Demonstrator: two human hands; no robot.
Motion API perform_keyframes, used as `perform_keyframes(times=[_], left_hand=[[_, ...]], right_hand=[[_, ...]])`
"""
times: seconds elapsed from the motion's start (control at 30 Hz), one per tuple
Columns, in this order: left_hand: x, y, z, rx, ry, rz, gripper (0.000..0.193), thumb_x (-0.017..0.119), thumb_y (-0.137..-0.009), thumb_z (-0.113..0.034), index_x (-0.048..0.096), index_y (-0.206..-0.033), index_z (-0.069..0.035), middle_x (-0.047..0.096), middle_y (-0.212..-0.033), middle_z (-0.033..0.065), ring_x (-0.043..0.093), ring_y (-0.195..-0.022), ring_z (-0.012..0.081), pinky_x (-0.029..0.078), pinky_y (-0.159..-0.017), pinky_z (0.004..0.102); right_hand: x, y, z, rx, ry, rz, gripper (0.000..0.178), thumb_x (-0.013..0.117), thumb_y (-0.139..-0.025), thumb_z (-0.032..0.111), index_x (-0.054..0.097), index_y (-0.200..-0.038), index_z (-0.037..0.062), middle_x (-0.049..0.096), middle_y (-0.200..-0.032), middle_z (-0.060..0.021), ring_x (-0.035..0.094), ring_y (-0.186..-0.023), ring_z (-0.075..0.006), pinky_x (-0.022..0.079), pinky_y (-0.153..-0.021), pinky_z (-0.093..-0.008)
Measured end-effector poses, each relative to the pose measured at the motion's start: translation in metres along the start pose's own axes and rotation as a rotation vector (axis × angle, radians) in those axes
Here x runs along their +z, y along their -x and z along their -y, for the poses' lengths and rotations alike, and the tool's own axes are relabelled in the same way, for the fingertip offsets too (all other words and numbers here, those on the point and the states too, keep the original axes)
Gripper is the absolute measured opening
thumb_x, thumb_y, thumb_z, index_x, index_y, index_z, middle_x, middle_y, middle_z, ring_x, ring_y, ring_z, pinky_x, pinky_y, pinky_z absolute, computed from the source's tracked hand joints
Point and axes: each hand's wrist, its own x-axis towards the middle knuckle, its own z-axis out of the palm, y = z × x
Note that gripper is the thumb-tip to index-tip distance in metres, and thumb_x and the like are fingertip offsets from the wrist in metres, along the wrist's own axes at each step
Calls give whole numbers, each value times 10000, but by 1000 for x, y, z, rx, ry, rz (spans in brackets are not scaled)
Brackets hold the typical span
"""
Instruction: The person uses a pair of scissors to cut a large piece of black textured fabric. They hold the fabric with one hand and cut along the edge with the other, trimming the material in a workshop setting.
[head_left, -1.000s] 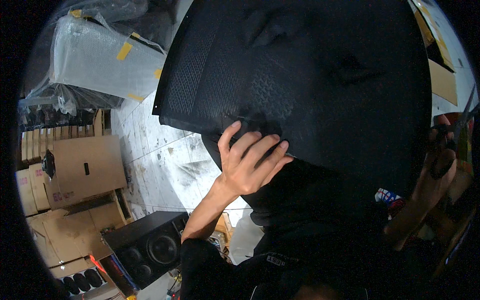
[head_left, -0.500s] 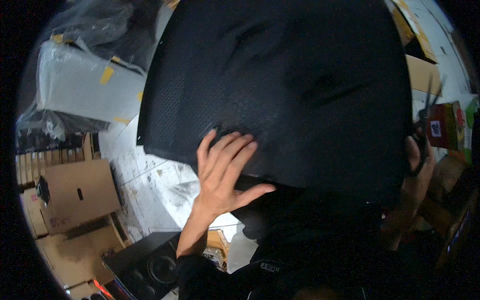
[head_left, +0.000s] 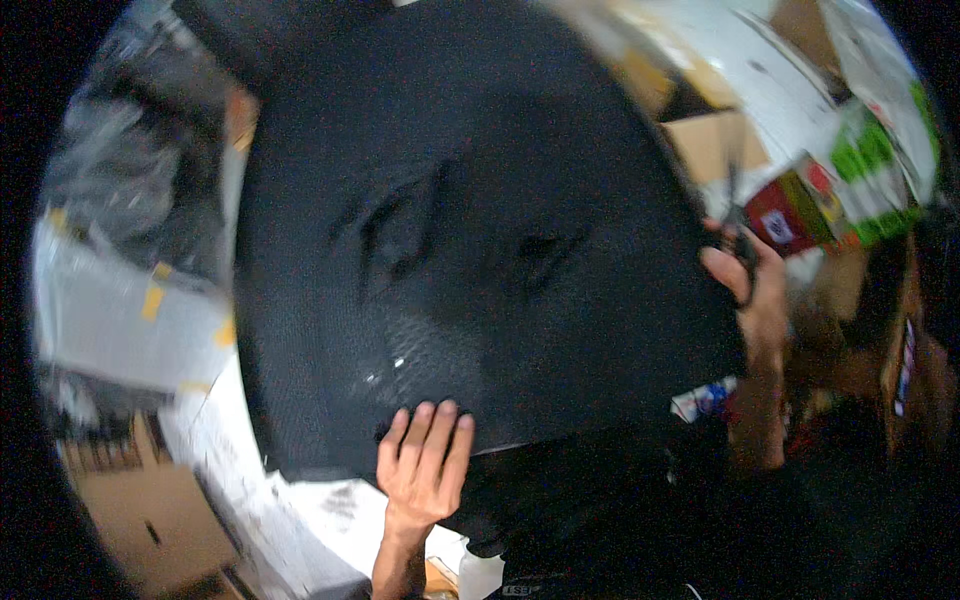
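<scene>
A large black textured sheet [head_left: 330,250], creased in several places, fills the middle of the head view. My left hand [head_left: 425,465] lies over its near edge, with the fingers stretched out flat on top and the thumb out of sight. Beside the sheet's right edge, my right hand [head_left: 755,290] is closed around black-handled scissors [head_left: 737,235]. Their blades point away from me and are blurred. Whether this hand also touches the sheet, I cannot tell.
Cardboard boxes [head_left: 150,530] stand at the lower left. Beyond them lies a plastic-wrapped pale panel [head_left: 120,310] with yellow tape. On the right are a red box [head_left: 785,215] and a green-and-white package [head_left: 875,150]. White floor [head_left: 330,515] shows near my left arm.
The view has shifted, so the sheet's near edge and my left hand appear lower. My right hand with the scissors shows farther left and higher. My left fingers are closer together.
</scene>
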Motion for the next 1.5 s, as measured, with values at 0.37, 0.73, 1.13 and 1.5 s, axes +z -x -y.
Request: perform_keyframes(times=[0.37, 0.73, 1.13, 1.5], left_hand=[[23, 0, -36, -28, 23, -99, 549, 551, -992, -360, 508, -1374, 31, 545, -1389, 244, 513, -1299, 419, 386, -1083, 547], [16, 0, -43, -35, 74, -132, 566, 713, -910, -269, 508, -1374, -19, 539, -1389, 234, 524, -1268, 426, 365, -1082, 586], [-1, 35, -16, -132, -293, -234, 595, 727, -900, -384, 559, -1304, 19, 618, -1291, 209, 609, -1176, 381, 446, -1038, 550], [-1, 52, 27, -431, -129, -98, 511, 557, -792, -186, 604, -1266, 0, 609, -1272, 199, 595, -1146, 384, 453, -1006, 500]], right_hand=[[16, -39, -11, -140, -199, 152, 449, 851, -734, 298, 678, -951, -56, 650, -789, -55, 600, -763, -115, 495, -714, -287], [23, -38, -12, -103, -189, 165, 495, 850, -760, 337, 670, -1000, -57, 640, -777, -28, 570, -721, -89, 471, -665, -264], [11, -32, -17, -91, -138, 161, 519, 839, -769, 380, 685, -1033, -39, 683, -834, -63, 608, -756, -100, 498, -706, -277], [18, -36, 26, -89, 200, 140, 392, 706, -865, 280, 694, -1184, 52, 729, -1031, -97, 677, -903, -176, 518, -851, -339]])
